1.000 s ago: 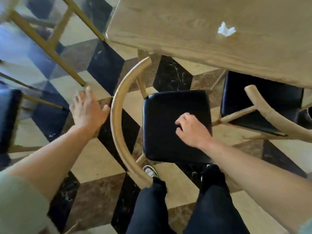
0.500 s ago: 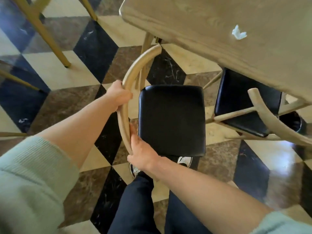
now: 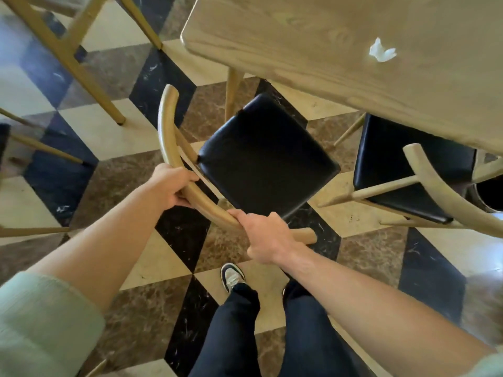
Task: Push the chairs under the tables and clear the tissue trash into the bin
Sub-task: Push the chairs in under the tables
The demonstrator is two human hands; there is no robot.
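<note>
A wooden chair with a black padded seat (image 3: 268, 156) stands turned at an angle beside the corner of the light wooden table (image 3: 313, 42). My left hand (image 3: 171, 186) grips its curved wooden backrest (image 3: 166, 129) on the left part. My right hand (image 3: 265, 235) grips the same rail near its right end. A crumpled white tissue (image 3: 381, 51) lies on the tabletop, to the right. The far corner of the seat reaches just under the table edge.
A second black-seated chair (image 3: 408, 170) sits partly under the table at right, and beyond its backrest a dark round bin opening (image 3: 490, 191) shows. Legs of other chairs (image 3: 81, 69) stand at upper left on the chequered marble floor. My legs and one shoe (image 3: 231, 276) are below.
Both hands went from open over the chair to gripping its backrest. The chair has swung round, so its seat now points diagonally toward the table corner.
</note>
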